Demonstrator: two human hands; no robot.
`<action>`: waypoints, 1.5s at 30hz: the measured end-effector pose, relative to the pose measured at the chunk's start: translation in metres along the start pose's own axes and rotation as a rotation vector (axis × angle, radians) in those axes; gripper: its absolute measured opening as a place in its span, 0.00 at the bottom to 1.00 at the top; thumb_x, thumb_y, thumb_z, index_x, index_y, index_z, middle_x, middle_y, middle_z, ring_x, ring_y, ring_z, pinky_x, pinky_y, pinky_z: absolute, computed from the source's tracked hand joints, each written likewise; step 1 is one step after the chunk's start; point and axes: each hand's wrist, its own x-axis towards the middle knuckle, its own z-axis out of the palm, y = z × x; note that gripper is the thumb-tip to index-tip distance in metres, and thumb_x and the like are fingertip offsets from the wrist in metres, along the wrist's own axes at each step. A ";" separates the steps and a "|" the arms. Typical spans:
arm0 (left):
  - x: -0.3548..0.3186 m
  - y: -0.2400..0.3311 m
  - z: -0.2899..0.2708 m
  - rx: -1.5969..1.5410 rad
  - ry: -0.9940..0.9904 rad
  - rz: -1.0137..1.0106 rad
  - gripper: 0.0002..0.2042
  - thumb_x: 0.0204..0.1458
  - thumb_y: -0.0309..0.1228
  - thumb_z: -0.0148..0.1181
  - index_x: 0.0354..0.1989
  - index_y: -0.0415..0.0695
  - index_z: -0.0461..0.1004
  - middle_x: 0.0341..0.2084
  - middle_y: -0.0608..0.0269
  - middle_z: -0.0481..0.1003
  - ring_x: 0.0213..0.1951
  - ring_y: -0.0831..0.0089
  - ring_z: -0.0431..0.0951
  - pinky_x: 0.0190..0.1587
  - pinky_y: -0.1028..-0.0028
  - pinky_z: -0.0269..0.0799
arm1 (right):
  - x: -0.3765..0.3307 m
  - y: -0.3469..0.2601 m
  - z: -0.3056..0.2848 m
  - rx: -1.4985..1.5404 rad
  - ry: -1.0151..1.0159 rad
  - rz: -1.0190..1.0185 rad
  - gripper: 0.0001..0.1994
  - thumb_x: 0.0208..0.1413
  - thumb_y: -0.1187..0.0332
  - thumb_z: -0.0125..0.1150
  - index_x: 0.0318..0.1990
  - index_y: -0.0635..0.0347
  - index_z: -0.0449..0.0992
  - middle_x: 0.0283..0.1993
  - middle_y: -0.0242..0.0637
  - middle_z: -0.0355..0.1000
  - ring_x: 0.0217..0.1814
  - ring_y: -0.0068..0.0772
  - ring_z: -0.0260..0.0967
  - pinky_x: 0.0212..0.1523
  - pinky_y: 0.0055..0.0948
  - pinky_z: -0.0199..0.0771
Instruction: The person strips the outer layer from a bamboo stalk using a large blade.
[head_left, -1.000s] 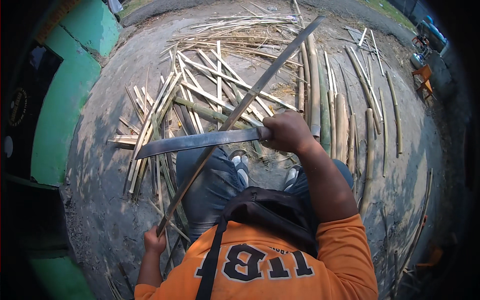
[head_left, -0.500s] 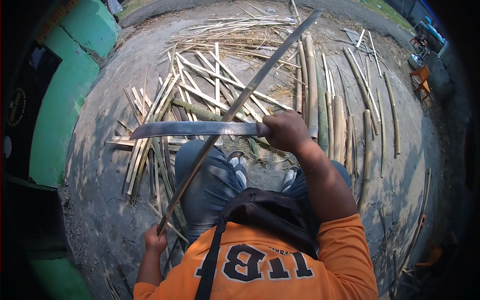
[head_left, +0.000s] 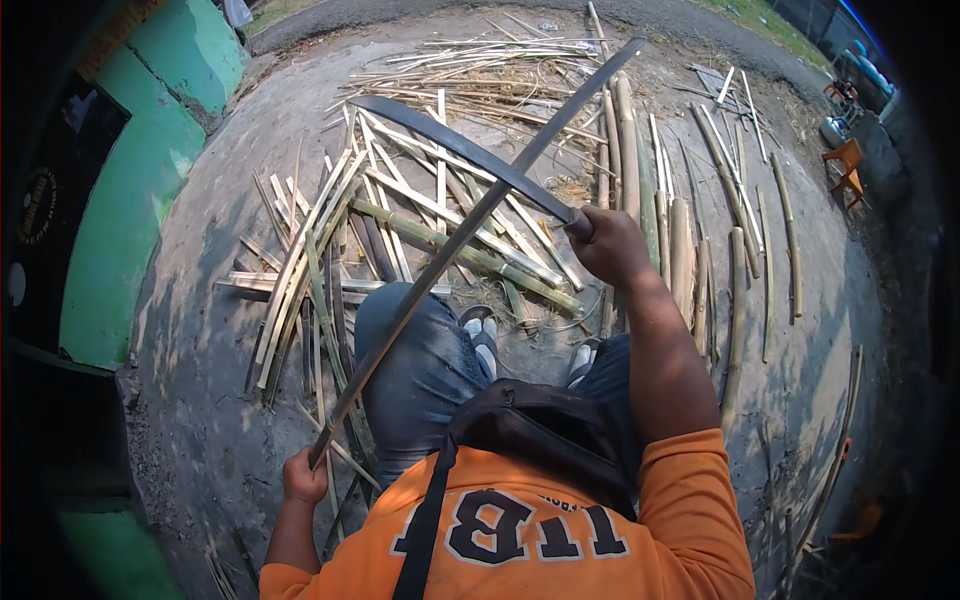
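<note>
My left hand (head_left: 304, 477), low at the left, is closed around the lower end of a long, narrow bamboo strip (head_left: 428, 278). The strip slants up and away to the right, over my left knee. In my closed right hand (head_left: 614, 246) is the handle of a machete (head_left: 438, 130) with a long, broad dark blade. The blade points far and left and crosses the upper half of the strip. Below them, a green bamboo pole (head_left: 470, 258) lies across a pile of pale split bamboo strips (head_left: 315, 235) on the ground.
Bamboo poles (head_left: 737, 300) lie lengthwise on the concrete at my right. Thin strips (head_left: 470, 90) are heaped farther ahead. A green wall (head_left: 130, 210) stands at the left, and an orange chair (head_left: 846, 170) at the far right. My bag (head_left: 540, 435) hangs at my waist.
The machete's tip has swung up and away from me, from level to slanting. My right hand has shifted slightly right. The strip has stayed nearly in place in my left hand.
</note>
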 end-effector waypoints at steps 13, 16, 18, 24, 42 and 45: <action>0.005 0.014 -0.007 0.056 0.014 -0.011 0.16 0.59 0.41 0.64 0.30 0.39 0.74 0.25 0.40 0.77 0.34 0.34 0.79 0.35 0.49 0.74 | 0.011 0.034 -0.008 0.019 -0.140 0.200 0.10 0.57 0.60 0.69 0.40 0.53 0.85 0.36 0.51 0.82 0.40 0.58 0.80 0.44 0.47 0.80; 0.003 0.011 -0.009 0.018 0.035 0.118 0.20 0.59 0.46 0.65 0.29 0.39 0.72 0.23 0.42 0.75 0.31 0.35 0.78 0.33 0.52 0.73 | 0.009 0.040 -0.009 0.107 -0.103 0.285 0.13 0.58 0.59 0.69 0.45 0.54 0.86 0.39 0.52 0.83 0.43 0.55 0.82 0.47 0.43 0.80; 0.002 -0.003 -0.007 -0.042 0.060 0.103 0.23 0.61 0.49 0.64 0.29 0.38 0.71 0.22 0.43 0.72 0.28 0.37 0.77 0.31 0.54 0.71 | 0.006 0.038 -0.008 0.147 -0.130 0.318 0.13 0.58 0.58 0.70 0.46 0.54 0.86 0.40 0.51 0.83 0.45 0.54 0.82 0.47 0.43 0.80; 0.010 0.002 -0.024 -0.428 -0.354 -0.284 0.19 0.61 0.46 0.68 0.38 0.41 0.76 0.24 0.59 0.79 0.27 0.65 0.81 0.30 0.65 0.72 | 0.007 0.034 -0.008 0.037 -0.141 0.314 0.13 0.59 0.57 0.70 0.45 0.53 0.86 0.40 0.50 0.83 0.45 0.56 0.82 0.47 0.44 0.80; -0.003 0.056 -0.039 -0.594 -0.990 -0.521 0.18 0.66 0.40 0.66 0.58 0.42 0.80 0.37 0.63 0.85 0.36 0.77 0.84 0.38 0.74 0.78 | 0.010 0.041 -0.013 -0.014 -0.103 0.429 0.18 0.58 0.50 0.71 0.50 0.49 0.87 0.44 0.49 0.84 0.48 0.51 0.83 0.51 0.45 0.79; -0.006 0.060 -0.042 -0.469 -0.896 -0.527 0.17 0.64 0.42 0.68 0.53 0.44 0.82 0.33 0.66 0.84 0.34 0.78 0.82 0.38 0.73 0.78 | 0.011 0.053 -0.007 0.014 -0.080 0.463 0.18 0.58 0.51 0.72 0.50 0.50 0.87 0.44 0.48 0.84 0.48 0.51 0.83 0.51 0.44 0.80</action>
